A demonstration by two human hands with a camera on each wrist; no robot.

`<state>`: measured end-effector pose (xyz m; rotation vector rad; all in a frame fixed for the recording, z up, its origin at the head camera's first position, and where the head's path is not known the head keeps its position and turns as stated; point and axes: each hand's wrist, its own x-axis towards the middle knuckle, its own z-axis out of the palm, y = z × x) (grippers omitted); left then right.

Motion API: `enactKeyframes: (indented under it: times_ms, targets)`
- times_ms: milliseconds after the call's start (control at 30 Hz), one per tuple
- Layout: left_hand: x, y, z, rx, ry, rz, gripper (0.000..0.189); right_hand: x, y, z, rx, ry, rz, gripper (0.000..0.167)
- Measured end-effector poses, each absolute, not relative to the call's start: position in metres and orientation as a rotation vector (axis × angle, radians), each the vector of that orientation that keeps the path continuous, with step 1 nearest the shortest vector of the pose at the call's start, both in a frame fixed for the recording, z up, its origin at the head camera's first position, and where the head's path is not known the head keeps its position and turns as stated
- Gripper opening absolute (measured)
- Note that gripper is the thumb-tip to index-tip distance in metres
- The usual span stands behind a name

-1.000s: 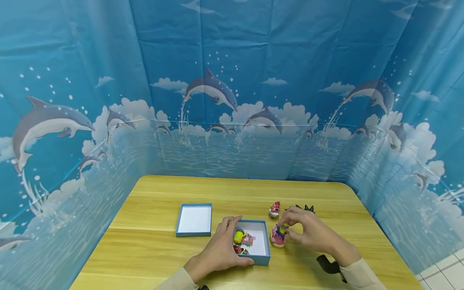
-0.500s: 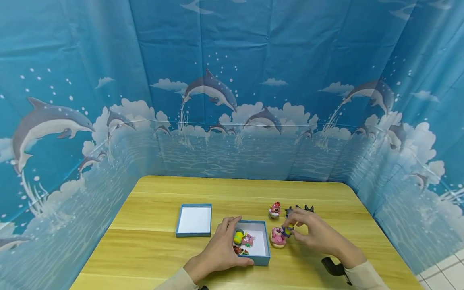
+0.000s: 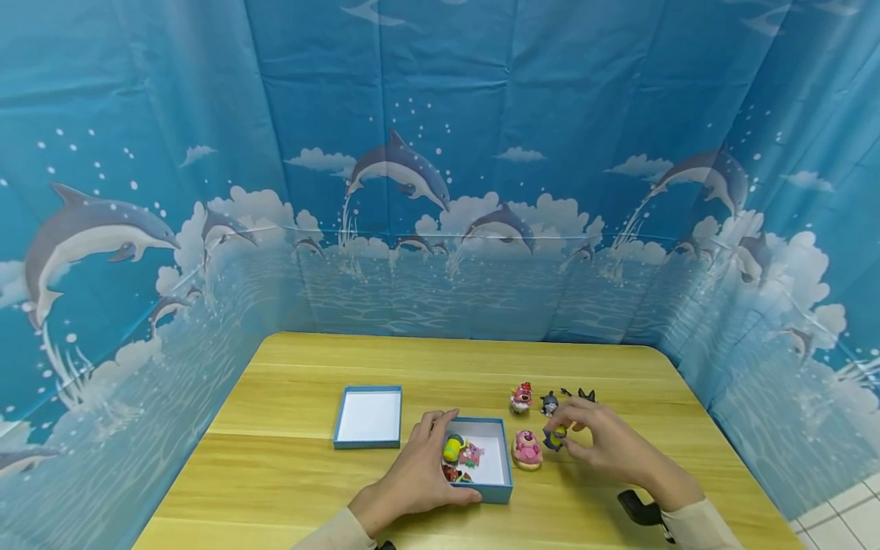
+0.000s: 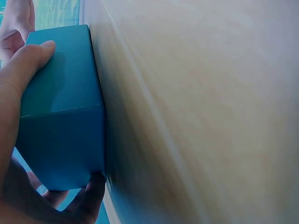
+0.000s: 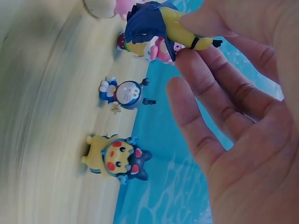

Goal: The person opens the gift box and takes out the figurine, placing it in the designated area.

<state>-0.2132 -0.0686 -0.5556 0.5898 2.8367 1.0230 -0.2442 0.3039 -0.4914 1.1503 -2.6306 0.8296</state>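
To the right of the blue box (image 3: 493, 494), gripped around its left side by the left hand (image 3: 421, 472), a yellow-and-blue figurine (image 5: 165, 24) is pinched by the right hand (image 3: 608, 444), presumably light, stiff plastic, best held by its rounded yellow body.

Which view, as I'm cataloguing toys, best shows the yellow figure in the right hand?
Right wrist view, where the figure looks largest. The head view shows it small, partly hidden by the right hand; the left wrist misses it.
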Motion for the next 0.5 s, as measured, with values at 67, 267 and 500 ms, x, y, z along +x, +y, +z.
enactKeyframes:
  times_ms: [67, 267, 500]
  targets:
    - [-0.213, -0.069, -0.556, 0.587, 2.838, 1.020, 0.140, -0.245, 0.305, -0.493, 1.152, -2.634, 0.839, 0.040]
    - [-0.213, -0.068, -0.557, 0.580, 2.839, 1.013, 0.140, -0.246, 0.309, -0.500, 1.120, -2.676, 0.849, 0.040]
    - [-0.214, -0.068, -0.556, 0.579, 2.832, 1.023, 0.139, -0.249, 0.314, -0.508, 1.108, -2.694, 0.809, 0.040]
